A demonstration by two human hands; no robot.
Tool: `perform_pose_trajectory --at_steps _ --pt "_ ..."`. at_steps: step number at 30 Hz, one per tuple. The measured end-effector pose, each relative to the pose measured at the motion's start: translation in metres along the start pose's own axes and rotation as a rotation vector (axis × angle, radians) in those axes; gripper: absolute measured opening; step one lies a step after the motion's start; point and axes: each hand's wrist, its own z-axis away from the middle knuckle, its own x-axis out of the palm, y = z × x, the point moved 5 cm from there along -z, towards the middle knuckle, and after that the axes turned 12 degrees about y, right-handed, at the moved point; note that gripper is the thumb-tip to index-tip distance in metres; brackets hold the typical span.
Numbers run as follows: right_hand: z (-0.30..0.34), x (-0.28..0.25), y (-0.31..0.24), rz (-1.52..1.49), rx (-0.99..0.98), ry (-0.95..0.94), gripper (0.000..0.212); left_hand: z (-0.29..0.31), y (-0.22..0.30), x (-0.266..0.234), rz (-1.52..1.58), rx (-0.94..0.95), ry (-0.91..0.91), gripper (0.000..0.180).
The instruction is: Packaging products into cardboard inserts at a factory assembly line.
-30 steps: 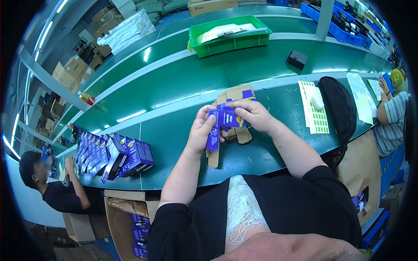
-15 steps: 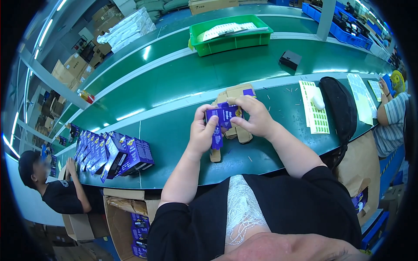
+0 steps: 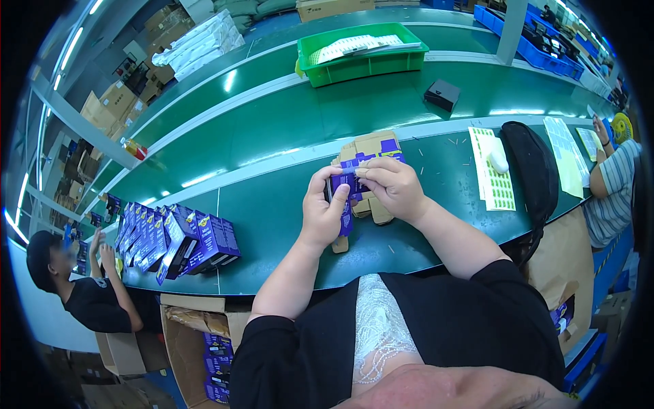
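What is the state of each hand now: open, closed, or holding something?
Left hand: closed, holding a purple carton.
Right hand: bent at the carton's edge; whether its grip is closed cannot be told.

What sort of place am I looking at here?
Probably a factory packing area: a long green work surface, a cluster of purple boxes standing on it, and an open carton at its edge holding similar purple packages.

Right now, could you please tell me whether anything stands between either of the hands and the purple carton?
Nothing visible does: the left hand grips the purple carton, and the right hand is at its upper end. The flattened cartons lie beneath, not between them.
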Motion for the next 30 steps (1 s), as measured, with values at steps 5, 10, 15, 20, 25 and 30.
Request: perform_pose_trajectory --at_steps 5,10,15,20,25,30 --pt "-0.002 0.001 0.010 -0.208 0.177 -0.008 0.014 0.001 0.017 0.001 -0.419 0.660 -0.009 0.032" --pt "-0.002 0.000 0.009 -0.213 0.123 -0.052 0.014 -0.001 0.013 -0.001 -0.352 0.607 -0.010 0.031" --pt "0.002 0.001 0.017 -0.239 0.246 -0.082 0.013 0.001 0.015 0.003 -0.460 0.673 -0.046 0.031" --pt "0.003 0.004 0.028 -0.348 0.269 -0.092 0.019 0.012 0.025 0.005 -0.555 0.736 -0.045 0.033" --pt "0.004 -0.005 0.049 -0.154 0.314 -0.002 0.023 0.029 0.042 0.003 -1.003 0.670 0.083 0.035" --pt "0.003 -0.004 0.056 -0.042 0.279 -0.015 0.018 0.055 0.032 -0.050 -1.358 0.894 0.345 0.036"
